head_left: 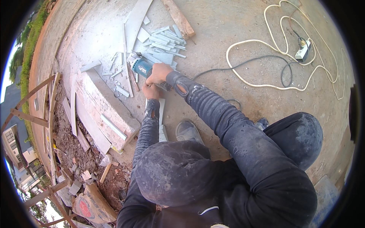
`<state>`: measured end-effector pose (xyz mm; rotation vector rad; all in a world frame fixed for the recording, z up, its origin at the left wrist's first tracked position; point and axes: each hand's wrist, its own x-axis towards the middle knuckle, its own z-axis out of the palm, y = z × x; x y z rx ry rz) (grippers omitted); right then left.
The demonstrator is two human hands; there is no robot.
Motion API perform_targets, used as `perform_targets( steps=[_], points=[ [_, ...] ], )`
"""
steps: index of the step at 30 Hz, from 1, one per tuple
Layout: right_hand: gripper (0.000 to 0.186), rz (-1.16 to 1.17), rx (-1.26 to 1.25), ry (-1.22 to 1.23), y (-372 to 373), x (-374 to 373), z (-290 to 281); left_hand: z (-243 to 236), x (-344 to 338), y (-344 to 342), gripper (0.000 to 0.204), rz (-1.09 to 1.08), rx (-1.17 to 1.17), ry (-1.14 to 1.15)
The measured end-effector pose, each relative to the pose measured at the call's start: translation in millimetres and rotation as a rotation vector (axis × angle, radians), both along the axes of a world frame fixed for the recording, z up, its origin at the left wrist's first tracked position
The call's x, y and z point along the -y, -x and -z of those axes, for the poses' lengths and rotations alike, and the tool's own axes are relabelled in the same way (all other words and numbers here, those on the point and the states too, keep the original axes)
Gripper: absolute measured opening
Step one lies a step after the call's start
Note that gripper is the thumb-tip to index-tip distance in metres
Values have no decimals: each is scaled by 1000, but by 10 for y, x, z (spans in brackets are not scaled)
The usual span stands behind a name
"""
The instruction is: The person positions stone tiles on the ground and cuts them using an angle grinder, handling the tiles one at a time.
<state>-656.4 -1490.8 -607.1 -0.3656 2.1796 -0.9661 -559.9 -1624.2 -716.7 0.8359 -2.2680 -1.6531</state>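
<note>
My right hand (159, 75) grips a teal angle grinder (141, 67), its head pointing up-left and its disc hard to make out. Just below it, my left hand (151, 90) is closed, its fingers curled on something hidden by the hand and tool. Pale strips of cut tile (161, 112) lie beside my left wrist, partly under my arm. Beyond the grinder lies a heap of small pale cut strips (165, 40), with a longer pale board (135, 21) behind it. A dark cord (218, 69) runs from the tool toward the right.
A white power strip (302, 51) and looped white cord (243, 41) lie at right on concrete. A chalky slab (102, 106) borders rubble (66, 136), timber stakes (53, 91) and a paper sack (91, 205) at left. A wooden plank (178, 17) lies at the back.
</note>
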Motion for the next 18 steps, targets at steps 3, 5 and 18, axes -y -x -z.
perform_targets(
  steps=[3,5,18],
  points=[
    [58,30,-26,25,-12,6,59,54,34,-5,21,8,27,9],
    [58,37,-24,25,-18,-4,84,68,30,-2,21,18,47,19],
    [68,-32,87,-2,-15,-92,-20,-99,-46,-20,30,53,21,121]
  ],
)
